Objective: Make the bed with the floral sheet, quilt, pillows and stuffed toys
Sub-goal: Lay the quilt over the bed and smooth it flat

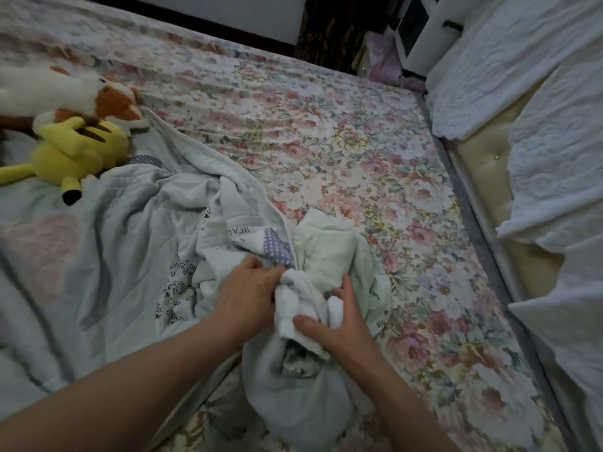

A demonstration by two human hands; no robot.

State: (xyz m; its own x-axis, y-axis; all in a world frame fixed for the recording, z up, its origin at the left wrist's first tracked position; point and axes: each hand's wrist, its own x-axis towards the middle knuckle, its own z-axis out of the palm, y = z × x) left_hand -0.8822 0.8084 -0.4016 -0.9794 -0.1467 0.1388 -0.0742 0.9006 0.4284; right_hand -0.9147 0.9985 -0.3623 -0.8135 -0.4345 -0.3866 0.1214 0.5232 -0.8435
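A floral sheet (326, 132) covers the mattress. A pale blue quilt (107, 243) lies crumpled over the left half, its bunched end near me. My left hand (244, 295) grips a white fold of the quilt's bunched end. My right hand (339, 321) pinches the same white fold from the right, thumb on top. A yellow stuffed toy (75, 148) lies on the quilt at the far left, with a white and orange stuffed toy (65, 93) just behind it. White pillows (505, 60) lean on the headboard at the right.
A padded beige headboard (489, 177) runs along the right side, with more white bedding (561, 203) stacked against it. A white cabinet (421, 24) stands at the top right corner. A dark gap and a white wall (228, 11) lie beyond the far edge.
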